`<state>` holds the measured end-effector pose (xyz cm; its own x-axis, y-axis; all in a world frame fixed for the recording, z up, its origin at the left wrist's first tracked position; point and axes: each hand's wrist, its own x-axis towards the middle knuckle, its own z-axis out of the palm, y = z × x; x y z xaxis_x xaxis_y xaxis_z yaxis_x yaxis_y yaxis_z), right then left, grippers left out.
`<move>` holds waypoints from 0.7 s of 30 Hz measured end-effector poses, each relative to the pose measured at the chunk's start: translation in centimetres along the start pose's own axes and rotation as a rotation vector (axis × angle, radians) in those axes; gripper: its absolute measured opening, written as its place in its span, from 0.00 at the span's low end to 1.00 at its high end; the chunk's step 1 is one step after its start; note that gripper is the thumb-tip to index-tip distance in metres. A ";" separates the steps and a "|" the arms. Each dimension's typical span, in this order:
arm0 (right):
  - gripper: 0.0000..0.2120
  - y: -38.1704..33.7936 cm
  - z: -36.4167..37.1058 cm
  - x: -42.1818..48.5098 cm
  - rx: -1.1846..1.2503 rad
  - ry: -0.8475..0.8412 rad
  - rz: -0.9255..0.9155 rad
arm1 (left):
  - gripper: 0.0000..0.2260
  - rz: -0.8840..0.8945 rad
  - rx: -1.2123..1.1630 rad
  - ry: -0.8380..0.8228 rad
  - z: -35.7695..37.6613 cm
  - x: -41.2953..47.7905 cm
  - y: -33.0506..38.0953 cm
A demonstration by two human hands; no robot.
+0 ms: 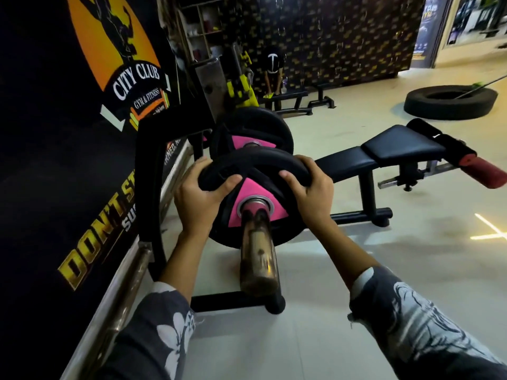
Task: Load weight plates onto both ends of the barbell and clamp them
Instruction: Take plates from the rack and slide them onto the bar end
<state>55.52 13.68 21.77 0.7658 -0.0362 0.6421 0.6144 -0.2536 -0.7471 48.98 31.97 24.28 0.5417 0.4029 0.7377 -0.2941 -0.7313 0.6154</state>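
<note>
Fingers (201, 164) of the left hand (197, 200) curl over the upper left rim of the weight plate (255, 163); the right hand (311, 193) grips the upper right rim. The plate sits upright on the barbell sleeve (259, 259), between both hands. A second plate (258, 124) stands behind it.

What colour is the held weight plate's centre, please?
Pink, on the black weight plate, head view.

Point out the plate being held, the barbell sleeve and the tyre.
held plate (254, 189), head view, on its pink centre panel.
barbell sleeve (259, 259), head view, on the bare end nearest the camera.
tyre (439, 109), head view, on its near wall.
</note>
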 end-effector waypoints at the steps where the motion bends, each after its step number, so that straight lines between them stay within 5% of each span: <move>1: 0.27 0.6 0.7 1.0 0.006 -0.001 0.005 | 0.39 0.009 0.009 -0.014 0.8 1.0 -0.7; 11: 0.36 6.6 7.1 11.3 -0.065 -0.006 -0.011 | 0.44 -0.008 0.043 -0.031 9.0 9.9 -9.1; 21: 0.29 8.8 9.2 14.4 -0.076 0.031 -0.022 | 0.40 -0.055 -0.017 -0.047 11.1 12.4 -11.1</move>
<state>73.74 19.84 22.87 0.7451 -0.0594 0.6643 0.6142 -0.3271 -0.7182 67.75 38.99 23.52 0.5940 0.4157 0.6888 -0.2760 -0.6989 0.6598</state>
